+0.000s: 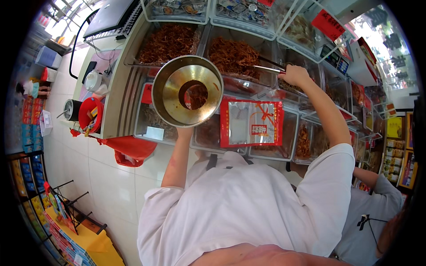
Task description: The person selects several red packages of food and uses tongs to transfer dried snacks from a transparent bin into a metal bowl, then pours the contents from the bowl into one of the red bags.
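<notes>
My left hand [185, 132] holds up a wide gold-coloured metal funnel [168, 99] from beneath, with its fingers hidden under the rim. Through the funnel's hole show reddish-brown shreds [197, 96]; whether a container sits below is hidden. My right hand [294, 75] is closed around the handles of metal tongs [269, 69]. Their arms are spread, with the tips at the right side of a clear bin of reddish-brown dried shreds [230, 54]. Left of it is another bin of similar, darker shreds [167, 43].
A red-and-clear food bag [251, 123] lies on the lower bins before me. Wire-edged trays [248, 31] rise at the back, with a scale [335, 60] at the right. A red tub [91, 114] stands left. Another person in grey [370, 213] is close at my right.
</notes>
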{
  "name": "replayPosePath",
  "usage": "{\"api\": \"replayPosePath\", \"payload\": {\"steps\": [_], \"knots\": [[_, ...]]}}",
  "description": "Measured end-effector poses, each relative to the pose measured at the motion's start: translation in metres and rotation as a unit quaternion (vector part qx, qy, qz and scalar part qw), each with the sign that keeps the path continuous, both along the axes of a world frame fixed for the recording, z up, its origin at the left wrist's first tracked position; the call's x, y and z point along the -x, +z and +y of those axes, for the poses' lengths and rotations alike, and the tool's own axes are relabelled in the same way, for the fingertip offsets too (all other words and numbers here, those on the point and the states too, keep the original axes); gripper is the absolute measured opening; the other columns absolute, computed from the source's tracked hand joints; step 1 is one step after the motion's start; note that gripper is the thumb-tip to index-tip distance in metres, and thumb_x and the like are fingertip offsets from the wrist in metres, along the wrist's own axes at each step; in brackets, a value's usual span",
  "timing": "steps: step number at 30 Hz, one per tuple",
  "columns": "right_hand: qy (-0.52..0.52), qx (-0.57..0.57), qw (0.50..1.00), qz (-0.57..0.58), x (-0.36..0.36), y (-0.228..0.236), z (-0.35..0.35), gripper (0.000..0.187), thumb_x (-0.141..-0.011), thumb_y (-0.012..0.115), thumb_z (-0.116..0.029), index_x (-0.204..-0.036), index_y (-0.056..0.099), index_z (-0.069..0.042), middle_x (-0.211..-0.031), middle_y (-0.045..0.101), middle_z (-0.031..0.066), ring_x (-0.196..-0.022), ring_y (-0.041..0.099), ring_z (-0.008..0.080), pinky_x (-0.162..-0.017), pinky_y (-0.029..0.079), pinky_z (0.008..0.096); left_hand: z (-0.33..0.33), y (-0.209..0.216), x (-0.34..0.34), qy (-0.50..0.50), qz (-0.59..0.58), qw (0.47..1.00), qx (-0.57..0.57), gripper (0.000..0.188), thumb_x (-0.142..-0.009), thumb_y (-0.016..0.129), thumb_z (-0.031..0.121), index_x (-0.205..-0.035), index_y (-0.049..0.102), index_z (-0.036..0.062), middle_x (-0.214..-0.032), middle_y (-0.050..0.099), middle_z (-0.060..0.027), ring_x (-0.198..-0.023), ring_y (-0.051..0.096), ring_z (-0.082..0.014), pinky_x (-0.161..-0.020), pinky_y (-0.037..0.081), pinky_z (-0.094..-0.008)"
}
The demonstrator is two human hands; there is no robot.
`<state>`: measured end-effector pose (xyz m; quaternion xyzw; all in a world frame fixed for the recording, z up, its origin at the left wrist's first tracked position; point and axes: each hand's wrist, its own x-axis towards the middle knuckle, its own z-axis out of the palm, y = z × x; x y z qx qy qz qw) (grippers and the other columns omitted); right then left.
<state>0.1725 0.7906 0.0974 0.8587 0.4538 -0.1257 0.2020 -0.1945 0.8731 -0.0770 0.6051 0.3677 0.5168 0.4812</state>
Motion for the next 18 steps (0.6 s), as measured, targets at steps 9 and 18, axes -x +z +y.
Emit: {"api": "replayPosePath", "payload": {"steps": [9,18], "knots": [[0.029,-0.092,0.995,0.017,-0.014,-0.036,-0.026,0.035,-0.078,0.052,-0.036,-0.087,0.058,-0.002,-0.081,0.061,0.0167,-0.078,0.059,0.0313,-0.069,0.046,0.0411,0.003,-0.006,-0.001,0.001,0.038,0.999,-0.025,0.031,-0.074,0.06,0.008,-0.102,0.053,-0.0005,-0.104,0.055,-0.0114,-0.095,0.051,-0.0231,-0.084,0.038,-0.0332],[0.031,-0.164,0.985,0.042,-0.025,-0.063,-0.027,0.035,-0.079,0.051,-0.038,-0.084,0.056,-0.004,-0.078,0.06,0.0181,-0.076,0.058,0.034,-0.067,0.045,0.0427,0.004,-0.013,0.005,-0.021,0.098,0.995,-0.001,0.039,-0.07,0.064,0.007,-0.106,0.049,0.0,-0.108,0.052,-0.0115,-0.098,0.049,-0.0228,-0.086,0.037,-0.0328]]}}
